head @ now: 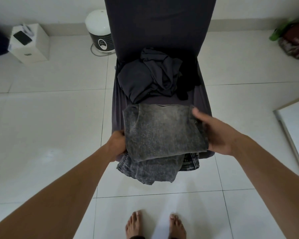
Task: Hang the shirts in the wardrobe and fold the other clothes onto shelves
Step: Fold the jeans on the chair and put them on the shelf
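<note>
A pair of grey washed jeans (159,135), folded over, lies on the front of a dark-covered chair (159,31), with its lower part hanging over the seat edge. My left hand (116,144) grips the left edge of the folded jeans. On the right side my right hand (214,133) holds the fold, fingers around its edge and thumb up. Behind the jeans on the seat lies a crumpled heap of dark grey clothes (152,75), with a black piece (185,92) beside it.
White tiled floor all around. A white box with a phone on it (29,42) and a white round appliance (100,31) stand at the back left. A bag (295,40) lies at the back right. A mirror or door edge (290,135) leans at the right. Bare feet (155,225) are below.
</note>
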`<state>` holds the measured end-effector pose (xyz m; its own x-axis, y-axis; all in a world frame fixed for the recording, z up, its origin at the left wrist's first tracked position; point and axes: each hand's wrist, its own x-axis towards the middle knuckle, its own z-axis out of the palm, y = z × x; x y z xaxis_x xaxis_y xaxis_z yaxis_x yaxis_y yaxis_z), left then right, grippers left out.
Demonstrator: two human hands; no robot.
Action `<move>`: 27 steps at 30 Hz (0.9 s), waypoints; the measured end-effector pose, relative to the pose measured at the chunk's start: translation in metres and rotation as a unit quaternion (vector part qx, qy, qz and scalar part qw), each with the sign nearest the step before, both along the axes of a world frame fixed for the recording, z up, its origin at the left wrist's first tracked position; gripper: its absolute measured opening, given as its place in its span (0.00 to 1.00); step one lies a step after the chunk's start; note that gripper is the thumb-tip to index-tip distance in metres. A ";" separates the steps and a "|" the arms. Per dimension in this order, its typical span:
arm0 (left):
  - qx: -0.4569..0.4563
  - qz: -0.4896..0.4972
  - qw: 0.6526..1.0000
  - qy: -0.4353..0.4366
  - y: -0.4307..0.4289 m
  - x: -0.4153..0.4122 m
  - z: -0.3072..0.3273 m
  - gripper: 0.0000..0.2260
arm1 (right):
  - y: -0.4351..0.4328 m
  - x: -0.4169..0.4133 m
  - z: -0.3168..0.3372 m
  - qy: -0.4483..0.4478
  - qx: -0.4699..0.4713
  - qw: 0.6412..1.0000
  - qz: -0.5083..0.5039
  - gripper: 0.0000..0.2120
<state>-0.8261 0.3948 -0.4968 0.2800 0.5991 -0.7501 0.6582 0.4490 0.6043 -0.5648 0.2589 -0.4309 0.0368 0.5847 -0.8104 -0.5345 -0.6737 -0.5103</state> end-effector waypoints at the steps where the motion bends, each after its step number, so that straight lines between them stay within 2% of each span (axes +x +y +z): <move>1: -0.018 -0.001 1.000 -0.004 -0.002 0.002 0.001 0.09 | 0.002 -0.005 0.001 0.008 0.004 1.000 0.003 0.18; 2: -0.042 0.014 0.999 -0.013 -0.003 0.005 0.003 0.10 | 0.004 -0.009 0.002 0.011 0.009 1.000 -0.016 0.11; 3: -0.062 0.032 0.997 -0.023 -0.005 0.006 0.004 0.11 | 0.008 -0.011 0.003 0.013 0.013 0.999 -0.047 0.08; 6: -0.132 0.094 0.985 -0.062 -0.008 0.013 0.008 0.11 | 0.019 -0.009 0.005 0.058 0.076 0.983 -0.155 0.06; 7: -0.131 0.109 0.983 -0.071 -0.008 0.016 0.008 0.13 | 0.022 -0.007 0.006 0.069 0.095 0.977 -0.177 0.04; 8: -0.128 0.127 0.980 -0.085 -0.007 0.019 0.008 0.16 | 0.024 -0.005 0.008 0.076 0.109 0.973 -0.187 0.07; 9: -0.110 0.140 0.981 -0.082 -0.004 0.020 0.008 0.16 | 0.024 -0.003 0.011 0.082 0.115 0.973 -0.183 0.10; 10: -0.109 0.166 0.976 -0.084 -0.003 0.022 0.011 0.13 | 0.024 0.000 0.015 0.074 0.115 0.977 -0.161 0.08; 12: -0.148 0.214 0.962 -0.085 0.001 0.025 0.014 0.16 | 0.018 0.003 0.021 0.035 0.093 0.991 -0.094 0.04; 15: -0.109 0.201 0.969 -0.089 0.005 0.025 0.009 0.13 | 0.006 0.001 0.017 -0.008 0.053 0.999 0.007 0.10; 18: -0.083 0.175 0.977 -0.092 0.003 0.027 0.015 0.11 | -0.003 -0.009 -0.008 -0.039 0.013 0.998 0.049 0.14; 21: -0.094 0.188 0.975 -0.074 0.002 0.027 0.019 0.20 | -0.010 -0.016 -0.040 -0.114 -0.038 0.990 0.071 0.17; 25: -0.102 0.280 0.945 -0.136 0.008 0.022 0.021 0.29 | -0.008 -0.036 -0.060 -0.229 -0.073 0.966 0.094 0.34; 27: -0.050 0.223 0.961 -0.157 0.008 0.024 0.022 0.41 | -0.003 -0.047 -0.059 -0.286 -0.096 0.949 0.089 0.34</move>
